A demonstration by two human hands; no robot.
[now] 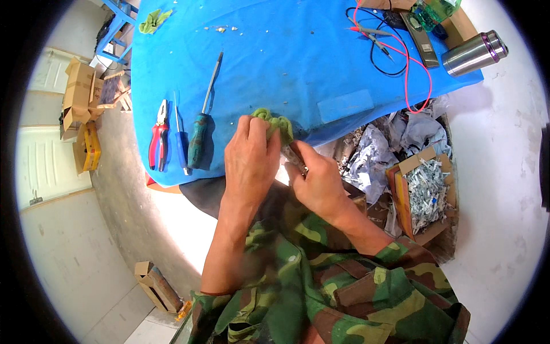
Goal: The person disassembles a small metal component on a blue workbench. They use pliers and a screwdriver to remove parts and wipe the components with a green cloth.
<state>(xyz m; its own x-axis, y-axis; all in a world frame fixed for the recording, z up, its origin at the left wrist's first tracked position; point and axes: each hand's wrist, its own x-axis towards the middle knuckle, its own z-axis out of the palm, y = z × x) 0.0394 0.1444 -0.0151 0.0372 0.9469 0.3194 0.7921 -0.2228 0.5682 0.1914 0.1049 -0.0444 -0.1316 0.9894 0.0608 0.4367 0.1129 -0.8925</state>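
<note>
A blue-covered worktop (pixel 298 51) fills the upper view. At its near edge, the left hand (pixel 249 157) has its fingers closed over a crumpled green cloth (pixel 276 123), while the right hand (pixel 318 178) pinches a small metallic part (pixel 293 157) just below the cloth. To the left lie 3 tools side by side: red-handled pliers (pixel 158 136), a thin blue screwdriver (pixel 181 140) and a green-handled screwdriver (pixel 203 117). A steel flask (pixel 474 53) lies at the far right corner.

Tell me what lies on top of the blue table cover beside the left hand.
Left of the left hand, on the blue cover: red-handled pliers, a small blue-handled screwdriver, a large green-handled screwdriver. The hand hides the cover beneath it.
</note>
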